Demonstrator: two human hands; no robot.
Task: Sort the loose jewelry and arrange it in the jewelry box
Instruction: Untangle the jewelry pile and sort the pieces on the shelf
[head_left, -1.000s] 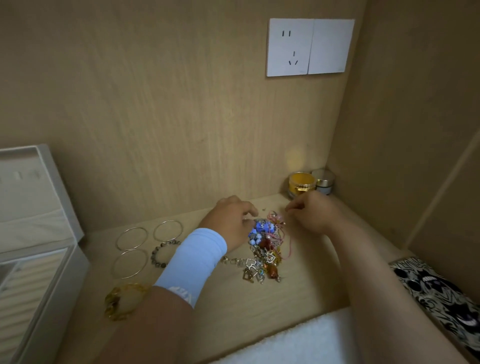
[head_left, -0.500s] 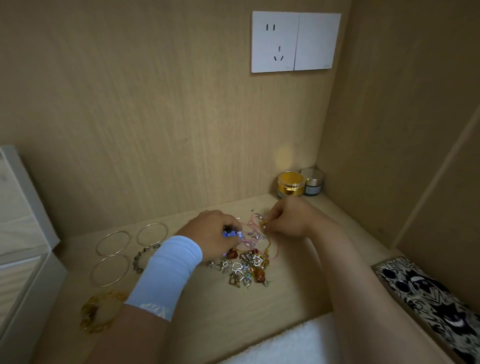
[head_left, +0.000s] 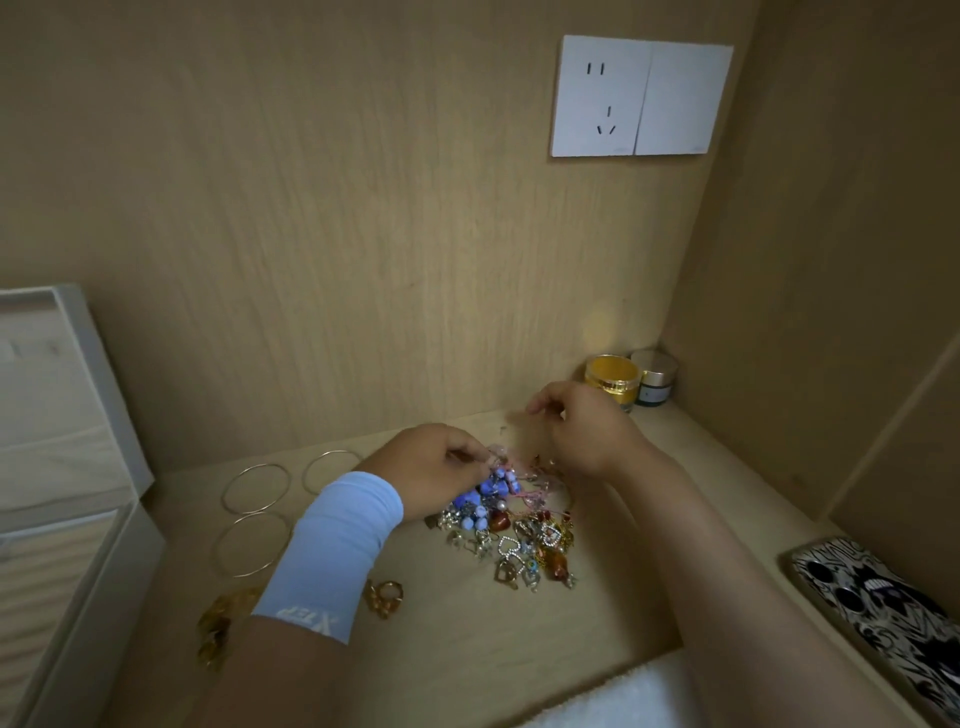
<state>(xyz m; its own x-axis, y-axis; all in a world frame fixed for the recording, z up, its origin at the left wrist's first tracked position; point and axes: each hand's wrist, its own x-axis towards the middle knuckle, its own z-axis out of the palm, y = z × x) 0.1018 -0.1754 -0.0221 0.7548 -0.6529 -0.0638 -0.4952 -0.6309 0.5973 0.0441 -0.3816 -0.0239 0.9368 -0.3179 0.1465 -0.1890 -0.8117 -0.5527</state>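
Observation:
A tangled pile of jewelry (head_left: 511, 530) lies in the middle of the wooden shelf: blue beads, heart charms, amber pieces, pink cord. My left hand (head_left: 426, 467), with a light blue wrist sleeve, pinches a piece at the pile's top left. My right hand (head_left: 582, 431) is raised just above and behind the pile, its fingertips pinched on something thin and blurred. The open white jewelry box (head_left: 62, 467) stands at the far left. Three thin silver bangles (head_left: 254, 488) lie beside it, with an amber bracelet (head_left: 215, 623) nearer me.
A gold jar (head_left: 612, 379) and a smaller dark jar (head_left: 655, 382) stand in the back right corner. A black-and-white patterned case (head_left: 883, 613) lies at the right edge. White cloth (head_left: 623, 701) covers the front edge. A wall socket (head_left: 641, 96) is mounted above.
My right hand has lifted up and away from the pile with a thin strand. My left hand stays on the pile's top left. The camera has shifted.

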